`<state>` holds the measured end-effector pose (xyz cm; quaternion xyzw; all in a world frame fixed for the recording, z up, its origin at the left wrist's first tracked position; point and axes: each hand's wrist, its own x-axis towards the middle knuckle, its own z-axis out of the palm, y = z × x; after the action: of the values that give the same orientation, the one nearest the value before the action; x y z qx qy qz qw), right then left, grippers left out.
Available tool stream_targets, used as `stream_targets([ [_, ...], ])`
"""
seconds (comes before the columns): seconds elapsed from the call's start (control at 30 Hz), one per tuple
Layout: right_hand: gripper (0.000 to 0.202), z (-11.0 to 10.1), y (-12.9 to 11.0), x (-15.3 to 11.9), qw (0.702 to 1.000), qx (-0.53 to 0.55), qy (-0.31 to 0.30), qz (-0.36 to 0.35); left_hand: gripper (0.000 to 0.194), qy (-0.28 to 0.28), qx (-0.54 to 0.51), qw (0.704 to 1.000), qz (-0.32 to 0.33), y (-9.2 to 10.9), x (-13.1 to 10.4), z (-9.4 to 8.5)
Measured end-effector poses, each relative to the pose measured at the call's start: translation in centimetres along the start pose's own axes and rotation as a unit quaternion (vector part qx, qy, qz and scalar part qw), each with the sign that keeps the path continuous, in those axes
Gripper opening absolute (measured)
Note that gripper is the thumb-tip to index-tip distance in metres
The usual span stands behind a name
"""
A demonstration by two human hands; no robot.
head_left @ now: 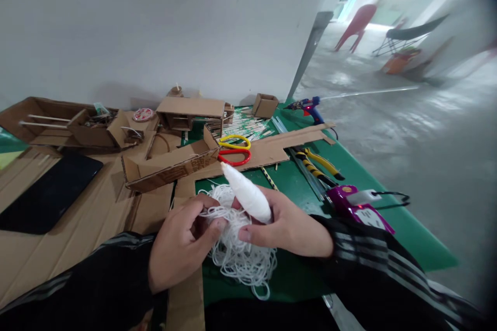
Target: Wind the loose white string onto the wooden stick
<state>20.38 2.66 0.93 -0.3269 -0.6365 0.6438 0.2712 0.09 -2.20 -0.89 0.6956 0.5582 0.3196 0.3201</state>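
Observation:
A loose tangle of white cord [248, 264] lies on the green table near the front edge. My left hand [186, 238] is closed on some strands at the tangle's left side, thumb and fingers pinched together. Opposite it, my right hand [287, 222] wraps round a white cone-shaped spool [248, 194], whose pointed tip leans up and to the left. The spool's lower end is partly hidden by the fingers. Just beyond the tip are scissors [235, 161] with one yellow and one red handle.
Cardboard boxes [190, 111] and a long cardboard tray [171, 168] stand behind. On the left lies a black tablet [50, 191]. To the right are a glue gun [310, 108], yellow-black pliers [322, 163] and a purple power strip [359, 207] on the green table [411, 243].

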Motion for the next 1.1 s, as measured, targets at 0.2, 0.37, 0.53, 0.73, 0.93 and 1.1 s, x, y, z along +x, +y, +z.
stream_targets([
  [0.2, 0.015, 0.0, 0.6, 0.3, 0.999, -0.03, 0.022, 0.037, 0.015, -0.06, -0.253, 0.963, -0.069, -0.3, -0.2, 0.0],
  [0.37, 0.012, -0.2, 0.5, 0.4, 0.998, -0.034, 0.025, 0.05, 0.014, -0.08, -0.441, 0.88, -0.16, -0.4, 0.7, -0.4],
  [0.53, 0.012, -0.3, 0.5, 0.4, 0.997, -0.042, 0.026, 0.052, 0.009, 0.024, -0.374, 0.923, -0.091, -0.8, 1.5, -0.3],
  [0.73, 0.016, -0.2, 0.7, 0.5, 0.998, -0.039, 0.032, 0.042, 0.038, 0.221, 0.088, 0.936, 0.26, -0.8, 0.7, -0.8],
  [0.93, 0.033, 0.0, 0.9, 0.3, 0.999, 0.028, -0.028, 0.003, 0.029, 0.057, 0.155, 0.964, 0.209, -0.1, 0.6, -0.2],
  [1.1, 0.036, 0.5, 1.1, 0.1, 0.997, 0.065, -0.047, 0.023, 0.016, 0.093, 0.117, 0.972, 0.182, -0.3, 0.9, 0.2],
])
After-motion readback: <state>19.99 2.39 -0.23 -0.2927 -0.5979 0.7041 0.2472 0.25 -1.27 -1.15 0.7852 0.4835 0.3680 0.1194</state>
